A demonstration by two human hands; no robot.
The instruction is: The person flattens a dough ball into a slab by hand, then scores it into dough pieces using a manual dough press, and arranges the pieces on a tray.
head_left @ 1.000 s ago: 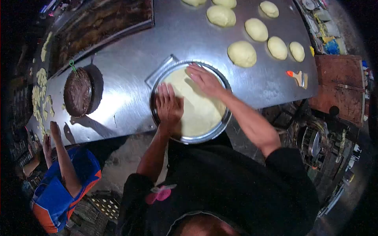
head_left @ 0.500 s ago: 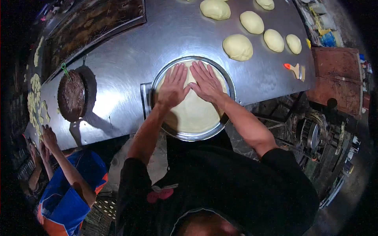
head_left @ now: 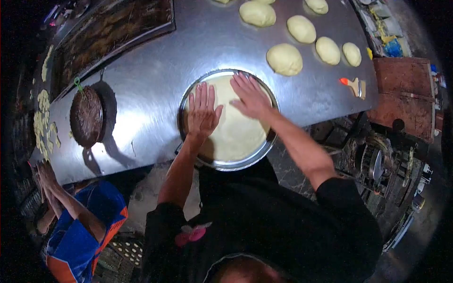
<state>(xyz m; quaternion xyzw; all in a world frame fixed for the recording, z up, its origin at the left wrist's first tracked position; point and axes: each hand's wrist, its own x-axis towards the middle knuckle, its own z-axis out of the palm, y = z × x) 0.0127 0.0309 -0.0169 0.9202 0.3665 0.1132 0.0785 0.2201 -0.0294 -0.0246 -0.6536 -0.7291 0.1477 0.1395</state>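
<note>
Dough (head_left: 238,137) lies round, no long axis, directly beneath your left hand (head_left: 203,118) and right hand (head_left: 253,101), both spread flat, neither nearer

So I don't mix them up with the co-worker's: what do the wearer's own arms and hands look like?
The left hand and right hand are bare, with no gloves, watch or bracelet showing. Short black sleeves leave the forearms uncovered.

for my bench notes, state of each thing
Round pale dough sheet: spread flat
Round silver metal pan: holding dough
Left hand: open, palm down
Right hand: open, palm down
Rounded pale dough mounds: unflattened
Orange-tipped wooden brush: lying flat
Round brown pan: green handle protruding
</note>
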